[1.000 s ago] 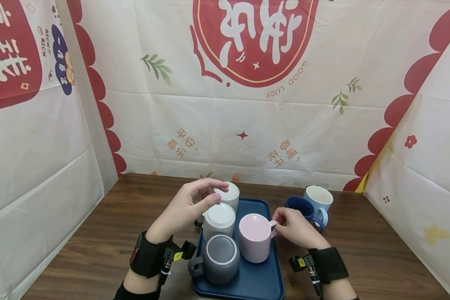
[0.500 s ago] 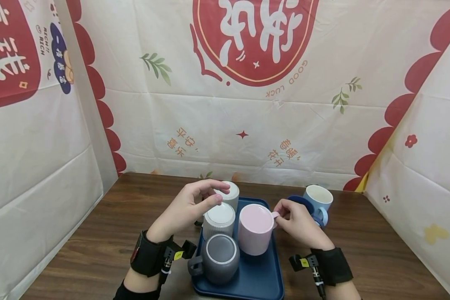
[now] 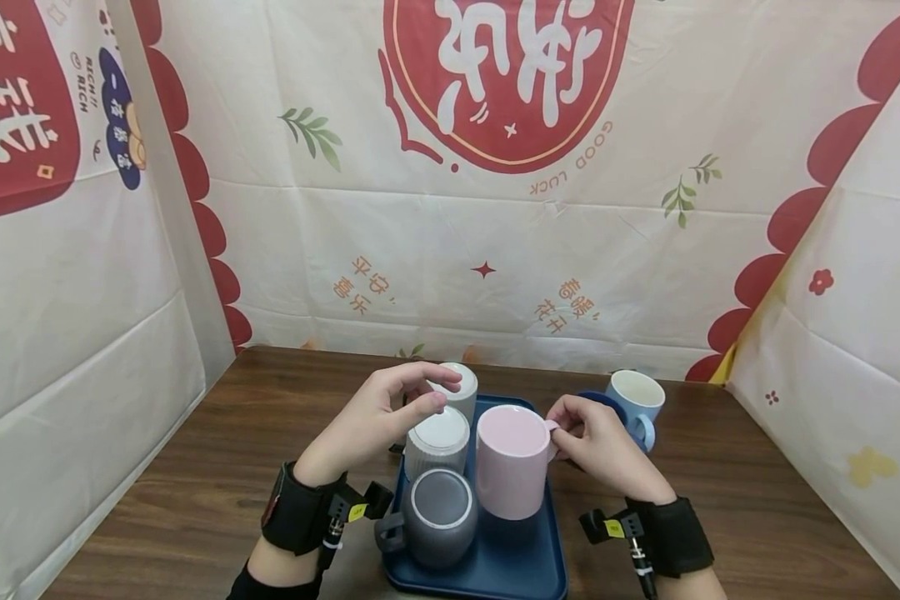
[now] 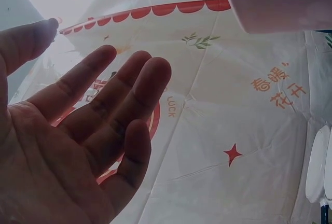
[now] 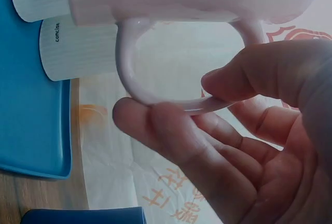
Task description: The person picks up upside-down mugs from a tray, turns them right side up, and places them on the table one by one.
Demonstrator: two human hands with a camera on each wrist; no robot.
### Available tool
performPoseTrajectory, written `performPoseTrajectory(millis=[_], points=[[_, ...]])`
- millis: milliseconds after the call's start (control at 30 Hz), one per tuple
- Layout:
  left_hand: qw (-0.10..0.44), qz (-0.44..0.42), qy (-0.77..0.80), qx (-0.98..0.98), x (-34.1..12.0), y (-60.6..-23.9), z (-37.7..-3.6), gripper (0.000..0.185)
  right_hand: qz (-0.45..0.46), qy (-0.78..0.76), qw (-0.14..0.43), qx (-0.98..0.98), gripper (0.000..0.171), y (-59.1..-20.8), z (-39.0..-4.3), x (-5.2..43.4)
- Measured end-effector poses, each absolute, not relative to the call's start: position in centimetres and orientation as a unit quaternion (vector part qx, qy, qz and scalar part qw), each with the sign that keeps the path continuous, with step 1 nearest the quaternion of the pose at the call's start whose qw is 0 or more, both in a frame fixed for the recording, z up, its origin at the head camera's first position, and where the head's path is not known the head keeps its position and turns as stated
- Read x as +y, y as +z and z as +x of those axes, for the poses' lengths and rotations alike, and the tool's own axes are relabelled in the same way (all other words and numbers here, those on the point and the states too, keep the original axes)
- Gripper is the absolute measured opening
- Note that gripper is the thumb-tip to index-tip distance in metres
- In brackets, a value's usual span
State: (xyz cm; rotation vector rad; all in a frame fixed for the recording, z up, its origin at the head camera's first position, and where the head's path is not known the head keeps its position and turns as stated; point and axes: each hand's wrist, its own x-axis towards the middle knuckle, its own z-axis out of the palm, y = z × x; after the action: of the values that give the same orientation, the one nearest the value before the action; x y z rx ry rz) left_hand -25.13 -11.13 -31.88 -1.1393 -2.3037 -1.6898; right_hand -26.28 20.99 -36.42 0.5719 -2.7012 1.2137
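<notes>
Pink mug (image 3: 512,461), upside down above the blue tray (image 3: 528,557): glazed ceramic, likely slick, brittle, moderately heavy. Right hand (image 3: 596,446) pinches its handle (image 5: 155,86), probably the best hold. Left hand (image 3: 378,412) spread, holding nothing, over the white mugs (image 3: 438,440).

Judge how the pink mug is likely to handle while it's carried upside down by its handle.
The pink mug looks like glazed ceramic: probably rigid, breakable and rather slippery. The right hand pinches only the handle, so the body may swing or twist. Set down on its wide rim, it should stand steady on the tray.
</notes>
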Motion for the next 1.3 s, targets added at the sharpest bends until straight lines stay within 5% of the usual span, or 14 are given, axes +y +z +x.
performPoseTrajectory(millis=[467, 1300], points=[[0.019, -0.370, -0.545, -0.752, -11.0, -32.0, -25.4, 0.028, 0.198, 0.417, 0.077, -0.884, 0.012, -35.9, -26.2, 20.8], [-0.059, -0.361, -0.485, -0.794, -10.8, -32.3, -25.6, 0.057, 0.243, 0.518, 0.055, -0.818, 0.019, -35.0, -25.7, 20.4]])
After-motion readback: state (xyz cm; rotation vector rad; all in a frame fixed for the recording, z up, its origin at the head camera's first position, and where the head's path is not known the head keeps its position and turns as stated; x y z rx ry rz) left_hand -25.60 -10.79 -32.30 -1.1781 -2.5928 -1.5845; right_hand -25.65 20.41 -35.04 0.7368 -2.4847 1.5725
